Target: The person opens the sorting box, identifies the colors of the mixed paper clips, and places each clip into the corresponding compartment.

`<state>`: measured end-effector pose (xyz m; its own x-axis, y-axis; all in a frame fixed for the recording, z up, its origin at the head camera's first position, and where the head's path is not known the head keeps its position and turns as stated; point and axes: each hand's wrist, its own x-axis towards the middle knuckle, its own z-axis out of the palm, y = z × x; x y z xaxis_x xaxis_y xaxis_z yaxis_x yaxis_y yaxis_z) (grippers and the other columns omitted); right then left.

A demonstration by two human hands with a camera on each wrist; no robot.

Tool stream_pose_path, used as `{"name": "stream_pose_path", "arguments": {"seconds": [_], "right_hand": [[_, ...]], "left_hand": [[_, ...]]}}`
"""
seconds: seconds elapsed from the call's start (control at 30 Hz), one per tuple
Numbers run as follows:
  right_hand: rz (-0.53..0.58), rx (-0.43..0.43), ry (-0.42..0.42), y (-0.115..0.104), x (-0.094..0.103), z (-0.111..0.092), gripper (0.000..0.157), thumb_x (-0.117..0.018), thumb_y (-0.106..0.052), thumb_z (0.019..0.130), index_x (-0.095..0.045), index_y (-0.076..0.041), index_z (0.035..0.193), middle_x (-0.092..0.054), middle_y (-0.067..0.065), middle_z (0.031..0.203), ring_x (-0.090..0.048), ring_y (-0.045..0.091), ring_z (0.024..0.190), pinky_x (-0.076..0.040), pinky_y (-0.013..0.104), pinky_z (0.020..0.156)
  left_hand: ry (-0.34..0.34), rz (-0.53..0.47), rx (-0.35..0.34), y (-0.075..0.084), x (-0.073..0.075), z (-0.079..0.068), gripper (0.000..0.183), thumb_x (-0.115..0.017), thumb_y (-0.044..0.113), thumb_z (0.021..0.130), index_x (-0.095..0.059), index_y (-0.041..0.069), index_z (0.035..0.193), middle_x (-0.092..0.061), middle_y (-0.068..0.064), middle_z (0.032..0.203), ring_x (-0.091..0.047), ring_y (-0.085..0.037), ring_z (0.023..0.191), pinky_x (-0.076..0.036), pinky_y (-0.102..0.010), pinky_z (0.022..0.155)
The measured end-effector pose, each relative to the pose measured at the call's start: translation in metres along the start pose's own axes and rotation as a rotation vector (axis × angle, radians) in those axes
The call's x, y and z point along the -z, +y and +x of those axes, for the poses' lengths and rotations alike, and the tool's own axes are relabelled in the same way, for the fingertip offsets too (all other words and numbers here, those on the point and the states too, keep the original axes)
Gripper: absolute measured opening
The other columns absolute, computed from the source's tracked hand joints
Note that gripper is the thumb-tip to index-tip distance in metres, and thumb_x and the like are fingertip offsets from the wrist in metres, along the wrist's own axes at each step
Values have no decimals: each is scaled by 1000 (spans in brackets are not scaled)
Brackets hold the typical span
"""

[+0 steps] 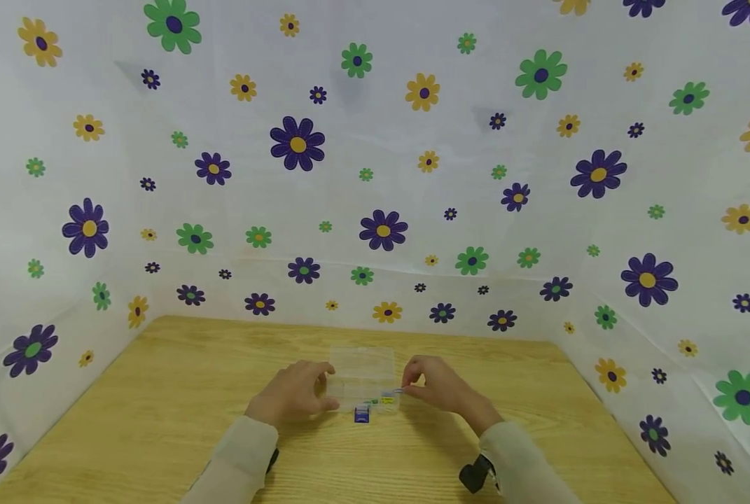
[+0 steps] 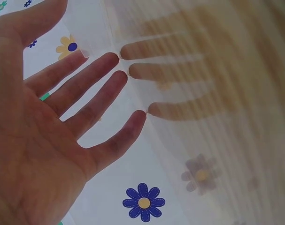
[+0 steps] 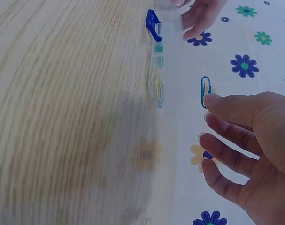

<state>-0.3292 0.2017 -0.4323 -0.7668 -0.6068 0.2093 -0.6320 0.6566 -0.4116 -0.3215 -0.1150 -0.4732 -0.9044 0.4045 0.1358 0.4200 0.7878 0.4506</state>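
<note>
A clear plastic box [image 1: 349, 393] with its lid [image 1: 362, 362] raised at the back stands on the table, a dark blue latch [image 1: 362, 415] at its front. Green and yellow pieces, perhaps paper clips [image 3: 157, 80], lie in its compartments. My right hand [image 1: 440, 383] pinches a blue paper clip [image 3: 203, 91] between thumb and index finger, just off the box's right end. At the left end is my left hand [image 1: 293, 390], thumb and index finger spread beside the box. Its other fingertips [image 2: 139, 117] touch the tabletop; whether it touches the box I cannot tell.
The glossy wood-grain table [image 1: 160, 413] reflects the hands. White cloth with printed flowers [image 1: 375, 189] encloses it at the back and both sides. A black wrist device [image 1: 475, 474] sits by the right cuff.
</note>
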Motion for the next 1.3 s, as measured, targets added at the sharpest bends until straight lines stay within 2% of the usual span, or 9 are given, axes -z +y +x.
{"name": "stream_pose_path", "arguments": {"seconds": [0.17, 0.27, 0.4, 0.47, 0.57, 0.77, 1.03, 1.3], "right_hand": [[13, 18, -6, -3, -3, 4, 6, -74, -10, 94, -73, -11, 89, -69, 2, 93, -64, 12, 83, -57, 30, 75], [13, 28, -5, -4, -5, 5, 6, -74, -9, 94, -73, -11, 88, -69, 1, 93, -62, 7, 82, -59, 34, 76], [8, 22, -3, -5, -8, 8, 7, -74, -8, 94, -73, -11, 88, -69, 2, 93, -65, 14, 84, -60, 43, 80], [2, 20, 0, -6, -9, 9, 7, -74, -9, 94, -73, -11, 87, -70, 3, 94, -66, 18, 86, -60, 44, 81], [-16, 4, 11, -7, -11, 12, 7, -75, -10, 93, -73, -12, 86, -71, 2, 95, -67, 21, 88, -59, 40, 81], [-76, -38, 26, -8, -17, 17, 8, -78, -11, 91, -75, -12, 83, -71, 1, 94, -65, 17, 86, -55, 28, 77], [-111, -98, 67, -12, -18, 19, 9, -79, -11, 90, -76, -10, 81, -71, 2, 93, -64, 19, 84, -52, 28, 72], [-110, -104, 64, -6, -22, 21, 7, -80, -9, 88, -77, -7, 82, -72, 3, 89, -65, 18, 80, -51, 23, 70]], "left_hand": [[-3, -3, -6, 2, 1, -2, 60, -82, 46, 84, -66, 10, 129, -71, -8, 114, -65, -28, 107, -52, -56, 96], [-7, -1, -4, 4, 2, -3, 61, -82, 46, 84, -66, 9, 129, -71, -9, 114, -65, -29, 107, -52, -56, 96], [-5, 6, -3, 4, 3, -4, 61, -82, 47, 84, -66, 9, 129, -71, -8, 113, -65, -30, 106, -52, -56, 95], [-3, 5, 1, 3, 2, -4, 61, -83, 46, 84, -66, 9, 129, -72, -8, 113, -65, -30, 106, -52, -57, 95], [-2, 2, 9, 1, 1, -5, 60, -83, 46, 83, -66, 10, 129, -71, -7, 114, -65, -30, 108, -51, -57, 96], [-2, -4, 13, 0, 0, -5, 60, -83, 46, 83, -66, 11, 129, -71, -7, 114, -65, -29, 108, -51, -58, 97], [1, -3, -15, 3, 2, -3, 60, -83, 44, 83, -66, 9, 129, -73, -9, 112, -66, -29, 106, -52, -55, 95], [13, 20, -28, 0, 2, 1, 60, -83, 45, 83, -66, 10, 129, -73, -7, 109, -67, -29, 104, -54, -53, 92]]}}
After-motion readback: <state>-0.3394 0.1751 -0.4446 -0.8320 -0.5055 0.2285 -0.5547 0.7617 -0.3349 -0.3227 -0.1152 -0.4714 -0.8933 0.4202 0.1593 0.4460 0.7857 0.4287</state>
